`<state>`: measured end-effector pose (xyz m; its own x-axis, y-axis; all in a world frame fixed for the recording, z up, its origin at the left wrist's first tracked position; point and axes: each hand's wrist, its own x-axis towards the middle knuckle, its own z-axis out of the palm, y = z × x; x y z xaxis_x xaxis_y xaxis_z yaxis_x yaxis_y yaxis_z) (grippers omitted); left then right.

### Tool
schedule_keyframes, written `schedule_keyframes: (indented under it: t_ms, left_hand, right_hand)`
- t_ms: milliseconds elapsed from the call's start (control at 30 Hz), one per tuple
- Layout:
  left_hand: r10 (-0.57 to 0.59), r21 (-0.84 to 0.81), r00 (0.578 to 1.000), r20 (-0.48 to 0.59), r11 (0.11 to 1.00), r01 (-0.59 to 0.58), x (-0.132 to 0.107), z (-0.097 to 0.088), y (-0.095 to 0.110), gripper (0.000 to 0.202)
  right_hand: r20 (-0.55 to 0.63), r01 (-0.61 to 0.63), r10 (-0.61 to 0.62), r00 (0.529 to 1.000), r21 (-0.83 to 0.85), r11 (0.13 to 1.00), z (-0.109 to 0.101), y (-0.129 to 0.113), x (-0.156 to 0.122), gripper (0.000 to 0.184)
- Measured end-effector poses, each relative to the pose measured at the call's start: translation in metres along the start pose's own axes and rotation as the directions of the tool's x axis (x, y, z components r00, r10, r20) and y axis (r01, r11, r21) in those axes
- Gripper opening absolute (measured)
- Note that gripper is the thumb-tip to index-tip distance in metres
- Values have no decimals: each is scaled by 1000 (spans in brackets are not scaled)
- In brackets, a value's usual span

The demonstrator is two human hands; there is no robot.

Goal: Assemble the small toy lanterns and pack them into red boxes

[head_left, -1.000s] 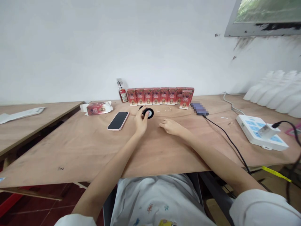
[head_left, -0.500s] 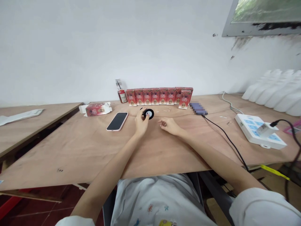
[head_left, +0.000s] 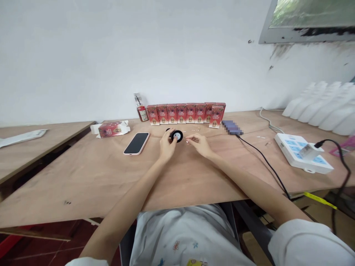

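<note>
My left hand (head_left: 167,147) is closed around a black round disc-like roll (head_left: 181,136) with a pale centre, its thumb lying over the face. I cannot tell exactly what kind of roll it is. Just to the right, my right hand (head_left: 200,144) is closed in a pinch, and a tiny white piece (head_left: 187,142) shows at its fingertips. A small gap separates these fingertips from the roll. Behind both hands, a row of small red boxes (head_left: 181,113) stands upright, with one box (head_left: 216,117) in front of the row at its right end.
A phone (head_left: 137,143) lies left of my hands, near an opened red box (head_left: 110,129) on its side. A small bottle (head_left: 141,109) stands by the wall. Rightward are a blurred purple device (head_left: 232,127) on a black cable, a white power strip (head_left: 302,152) and white bottles (head_left: 321,107).
My right hand has moved slightly up and left, with its fingers stretched closer to the roll. The roll has shifted a little within my left hand's hold. The camera view has turned slightly.
</note>
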<state>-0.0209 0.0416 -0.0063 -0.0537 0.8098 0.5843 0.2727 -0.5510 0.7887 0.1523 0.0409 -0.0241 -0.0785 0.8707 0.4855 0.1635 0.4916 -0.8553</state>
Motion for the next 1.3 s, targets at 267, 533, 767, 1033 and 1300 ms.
schedule_keyframes:
  t_ms: [267,533,767,1033,1300]
  left_hand:
    - [45,39,998,42,998,-47,-6,2,4,33]
    - [130,98,987,92,985,-139,-9,4,5,42]
    - [206,211,967,149,949,-235,-10,3,1,38]
    - [246,219,953,177,934,-281,-14,7,3,38]
    - [265,211,947,180,930,-300,-16,8,7,36]
  right_hand:
    - [-29,-34,40,999,183,982,7,-17,-5,23]
    - [-111,-60,89,990,243,968,11,-11,0,27]
    - [-137,57,-48,989,61,997,12,-21,-8,19]
    - [-167,157,-157,973,-11,987,13,-27,-15,18]
    - [-209,179,-188,960,-61,982,13,-22,-15,18]
